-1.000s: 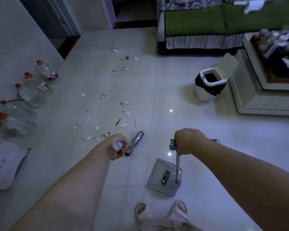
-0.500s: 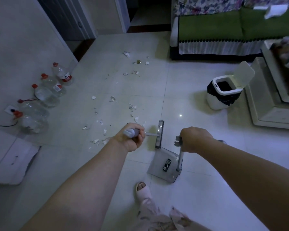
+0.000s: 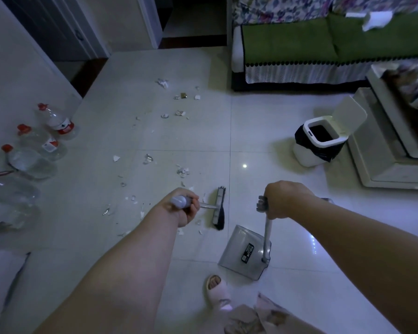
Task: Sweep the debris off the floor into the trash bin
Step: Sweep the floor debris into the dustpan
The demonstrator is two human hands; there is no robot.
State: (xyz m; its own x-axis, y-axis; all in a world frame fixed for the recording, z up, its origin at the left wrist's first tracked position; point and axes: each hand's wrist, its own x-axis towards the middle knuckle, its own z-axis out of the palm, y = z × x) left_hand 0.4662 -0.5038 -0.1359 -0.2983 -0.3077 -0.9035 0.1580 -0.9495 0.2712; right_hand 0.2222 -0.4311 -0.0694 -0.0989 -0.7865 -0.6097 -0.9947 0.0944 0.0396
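Note:
My left hand [image 3: 183, 206] grips the grey handle of a broom; its black brush head [image 3: 218, 209] rests on the tiled floor just left of the dustpan. My right hand [image 3: 283, 199] holds the upright handle of a grey translucent dustpan [image 3: 241, 251], which sits on the floor with its mouth toward the brush. Small white scraps of debris [image 3: 182, 171] lie scattered from beside the brush up toward the doorway, with more debris [image 3: 180, 113] farther off. A white trash bin [image 3: 320, 143] with a black liner stands lid-up at the right.
Several large water bottles [image 3: 46, 145] line the left wall. A green sofa [image 3: 323, 42] stands at the back right, a pale low table [image 3: 393, 150] right of the bin. White sheets [image 3: 0, 280] lie at lower left. My slippered foot [image 3: 217, 291] is behind the dustpan.
The brush head has swept right across the floor toward the dustpan, dragging scraps with it. The dustpan stayed roughly where it was; the view shifted slightly.

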